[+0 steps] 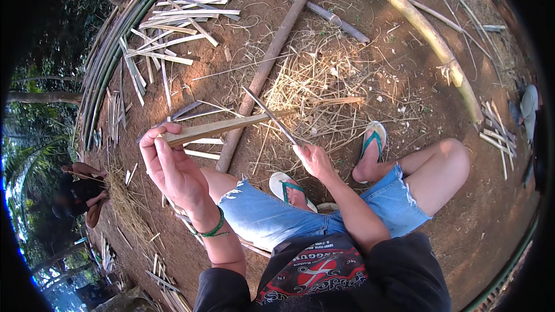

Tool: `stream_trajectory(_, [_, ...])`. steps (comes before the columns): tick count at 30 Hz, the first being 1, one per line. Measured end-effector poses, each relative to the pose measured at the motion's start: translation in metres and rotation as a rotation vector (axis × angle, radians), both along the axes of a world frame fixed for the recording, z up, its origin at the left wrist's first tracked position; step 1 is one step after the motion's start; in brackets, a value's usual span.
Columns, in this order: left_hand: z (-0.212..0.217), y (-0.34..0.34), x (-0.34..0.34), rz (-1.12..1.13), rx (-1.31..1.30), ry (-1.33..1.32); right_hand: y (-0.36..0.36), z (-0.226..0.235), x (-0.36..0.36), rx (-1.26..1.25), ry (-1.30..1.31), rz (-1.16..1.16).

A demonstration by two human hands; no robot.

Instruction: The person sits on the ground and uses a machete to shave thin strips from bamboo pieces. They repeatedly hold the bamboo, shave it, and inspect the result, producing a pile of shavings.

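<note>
**Gripping on both sides of an open gap**

Pinching the near end of a split strip between thumb and fingers of the left hand, toward eight o'clock. Closing the right hand around a thin blade, toward five o'clock, and hiding its handle. Pointing the tip toward eleven — crossing the strip near its far end, without showing which edge is bearing on it. Spanning the room between both hands with the strip, passing above a long brown pole. Facing loose shavings toward one o'clock — bending the right knee outward toward three.
</note>
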State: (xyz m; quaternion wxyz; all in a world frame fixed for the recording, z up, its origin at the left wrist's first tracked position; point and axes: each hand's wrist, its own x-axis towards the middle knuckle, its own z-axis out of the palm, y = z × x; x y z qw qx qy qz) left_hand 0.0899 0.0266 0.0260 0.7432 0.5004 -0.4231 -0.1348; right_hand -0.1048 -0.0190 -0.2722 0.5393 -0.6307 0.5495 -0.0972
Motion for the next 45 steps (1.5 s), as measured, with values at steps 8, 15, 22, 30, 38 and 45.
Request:
stream_trajectory(8, [0.002, 0.010, 0.006, -0.011, 0.014, 0.013, 0.000, -0.076, -0.034, 0.943, -0.359, -0.375])
stream_trajectory(15, [-0.009, 0.034, 0.004, -0.097, 0.021, 0.028, 0.005, -0.042, -0.010, 0.645, -0.161, -0.319])
stream_trajectory(22, [-0.019, 0.051, -0.006, -0.044, -0.019, 0.011, 0.003, 0.024, 0.003, 0.434, -0.289, -0.110])
stream_trajectory(30, [-0.009, 0.049, -0.015, -0.007, 0.018, 0.128, 0.008, 0.104, 0.004, 0.251, -0.410, -0.095])
stream_trajectory(38, [0.005, 0.023, -0.051, 0.008, 0.073, -0.005, 0.032, 0.233, -0.039, 0.222, -0.812, 0.071])
stream_trajectory(45, [-0.001, 0.023, -0.070, -0.104, 0.076, -0.048, 0.034, 0.281, -0.057, 0.184, -0.939, 0.193])
